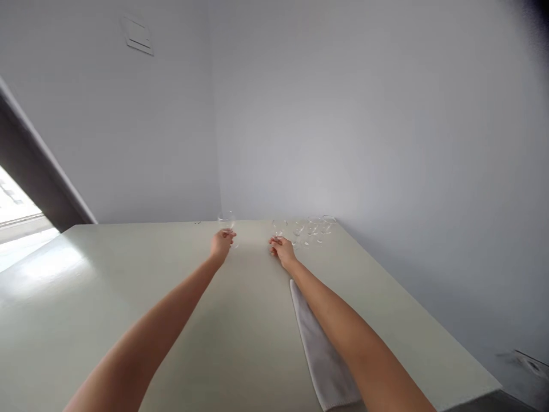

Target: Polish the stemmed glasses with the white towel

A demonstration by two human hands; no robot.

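Note:
Near the table's far edge, my left hand point(222, 242) is closed round the stem of a clear stemmed glass point(226, 220), whose bowl rises above the fingers. A second stemmed glass point(279, 228) stands upright in the grip of my right hand point(282, 249), its stem mostly hidden by the fingers. Just right of that hand, several more clear stemmed glasses point(314, 225) stand close together on the table. Under my right forearm lies a folded grey cloth point(319, 355), partly covered by the arm.
The pale table point(240, 343) reaches back to a grey wall point(343, 126) that also runs along its right side. A window point(17, 200) with a dark frame is at the left. A wall socket point(532, 364) sits low at the right.

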